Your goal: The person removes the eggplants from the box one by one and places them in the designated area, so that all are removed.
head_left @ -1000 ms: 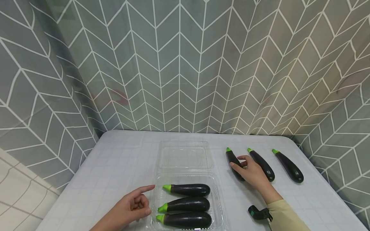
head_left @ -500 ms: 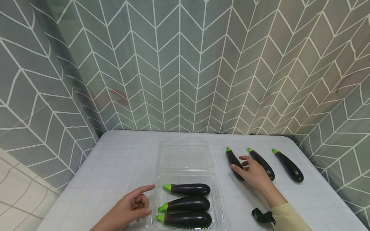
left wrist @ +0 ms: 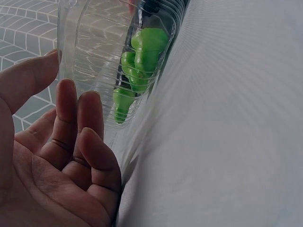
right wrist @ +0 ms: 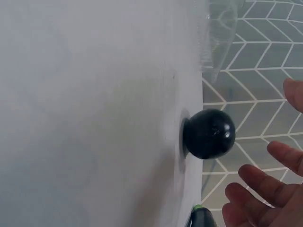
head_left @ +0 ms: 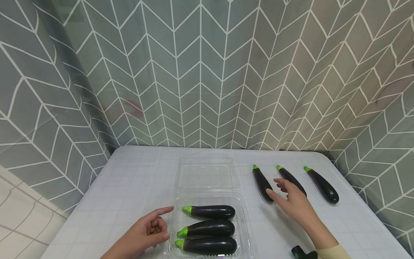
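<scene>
A clear plastic clamshell box [head_left: 245, 233] lies open on the white table, lid [head_left: 207, 174] folded back, with three dark eggplants [head_left: 211, 212] side by side in its tray. My left hand [head_left: 147, 232] rests beside the box's left edge, index finger stretched out and the other fingers loosely curled, holding nothing; the left wrist view shows the green stems [left wrist: 144, 52] through the box wall. Three more eggplants lie on the table at the right. My right hand [head_left: 292, 203] hovers open just in front of the leftmost one [head_left: 262, 182], fingers spread, apart from it. Its rounded end [right wrist: 210, 134] shows in the right wrist view.
The other two loose eggplants [head_left: 291, 178] [head_left: 321, 184] lie parallel toward the table's right edge. A grey chevron-patterned curtain [head_left: 200, 72] hangs behind and at both sides of the table. A bare strip of table [head_left: 136, 176] lies left of the box.
My right hand has let go of the leftmost loose eggplant and drawn back toward me, fingers spread. The left hand and the box have not moved.
</scene>
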Demonstrator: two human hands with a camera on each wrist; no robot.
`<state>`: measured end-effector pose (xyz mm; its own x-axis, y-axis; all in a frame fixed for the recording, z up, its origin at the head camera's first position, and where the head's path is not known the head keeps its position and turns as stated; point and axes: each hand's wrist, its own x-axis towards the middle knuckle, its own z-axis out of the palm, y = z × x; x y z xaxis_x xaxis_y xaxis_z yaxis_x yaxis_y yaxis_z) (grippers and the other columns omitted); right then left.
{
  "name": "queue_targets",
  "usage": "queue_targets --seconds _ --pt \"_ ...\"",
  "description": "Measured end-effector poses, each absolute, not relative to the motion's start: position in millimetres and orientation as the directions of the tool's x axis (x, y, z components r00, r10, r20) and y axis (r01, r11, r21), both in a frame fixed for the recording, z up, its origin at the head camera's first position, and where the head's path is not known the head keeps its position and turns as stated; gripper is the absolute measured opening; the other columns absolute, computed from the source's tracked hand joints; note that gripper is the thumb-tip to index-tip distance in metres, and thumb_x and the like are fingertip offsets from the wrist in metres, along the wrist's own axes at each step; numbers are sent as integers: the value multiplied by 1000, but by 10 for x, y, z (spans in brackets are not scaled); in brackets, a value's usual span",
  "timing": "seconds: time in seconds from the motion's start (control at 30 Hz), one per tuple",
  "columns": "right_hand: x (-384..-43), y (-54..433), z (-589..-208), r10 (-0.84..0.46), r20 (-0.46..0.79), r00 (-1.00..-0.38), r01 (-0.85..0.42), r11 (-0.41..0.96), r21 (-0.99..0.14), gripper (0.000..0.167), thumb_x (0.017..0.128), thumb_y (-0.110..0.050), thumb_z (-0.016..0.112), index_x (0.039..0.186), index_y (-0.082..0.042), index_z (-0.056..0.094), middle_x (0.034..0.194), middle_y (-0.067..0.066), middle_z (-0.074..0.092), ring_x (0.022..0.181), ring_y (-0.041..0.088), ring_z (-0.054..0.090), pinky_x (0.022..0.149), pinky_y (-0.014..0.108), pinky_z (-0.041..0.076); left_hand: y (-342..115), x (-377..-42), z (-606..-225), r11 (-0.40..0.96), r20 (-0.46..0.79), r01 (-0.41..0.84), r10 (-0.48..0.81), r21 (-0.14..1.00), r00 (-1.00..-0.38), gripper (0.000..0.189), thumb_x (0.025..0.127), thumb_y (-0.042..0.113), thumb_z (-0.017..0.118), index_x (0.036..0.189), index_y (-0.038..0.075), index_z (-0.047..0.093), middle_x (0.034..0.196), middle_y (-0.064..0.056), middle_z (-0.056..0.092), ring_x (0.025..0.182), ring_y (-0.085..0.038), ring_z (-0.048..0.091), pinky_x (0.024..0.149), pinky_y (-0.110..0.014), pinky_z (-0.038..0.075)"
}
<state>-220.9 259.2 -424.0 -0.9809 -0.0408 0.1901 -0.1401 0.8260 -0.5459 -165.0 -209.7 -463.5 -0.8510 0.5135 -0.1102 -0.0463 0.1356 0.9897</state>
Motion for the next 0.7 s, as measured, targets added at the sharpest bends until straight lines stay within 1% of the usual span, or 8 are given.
queue_targets --seconds 0.13,0.33,0.43,0.57,0.7 --pt "-2116 2530 -4200 -56 203 -978 -168 788 -592 59 95 -44 66 135 -3 54 124 19 61 115 34 57 90 52 48 -2102 -1638 -4636 141 -115 -49 512 989 -851 66 97 12 65 151 -2 31 93 -11 61 76 -11 55 69 -25 49" --pt "-1995 2413 -4167 -59 205 -977 -179 745 -642 56 95 -41 66 135 -3 54 129 14 60 114 30 58 91 48 48 -2114 -1636 -4641 138 -99 -31 514 990 -852 65 97 12 64 152 -1 32 93 -11 61 75 -10 55 69 -25 49" --pt "-1931 2375 -4197 -62 203 -977 -188 696 -693 52 96 -37 66 135 -5 54 128 10 60 113 25 59 90 39 49 -2109 -1644 -4643 128 -94 -32 517 991 -851 64 97 11 63 151 -1 32 92 -10 62 74 -9 55 67 -25 49" --pt "-1842 2325 -4245 -76 208 -975 -209 619 -757 47 96 -31 66 133 -4 54 128 8 60 112 21 59 89 27 48 -2098 -1646 -4646 118 -103 -48 520 992 -848 64 98 11 63 152 -2 31 92 -10 62 73 -9 54 67 -25 49" --pt "-1777 2264 -4270 -69 211 -975 -212 568 -795 44 97 -27 66 133 -5 55 125 7 62 108 14 60 87 23 48 -2102 -1653 -4634 127 -73 -7 526 992 -847 64 97 11 64 151 -2 32 92 -10 62 72 -8 55 65 -26 50"
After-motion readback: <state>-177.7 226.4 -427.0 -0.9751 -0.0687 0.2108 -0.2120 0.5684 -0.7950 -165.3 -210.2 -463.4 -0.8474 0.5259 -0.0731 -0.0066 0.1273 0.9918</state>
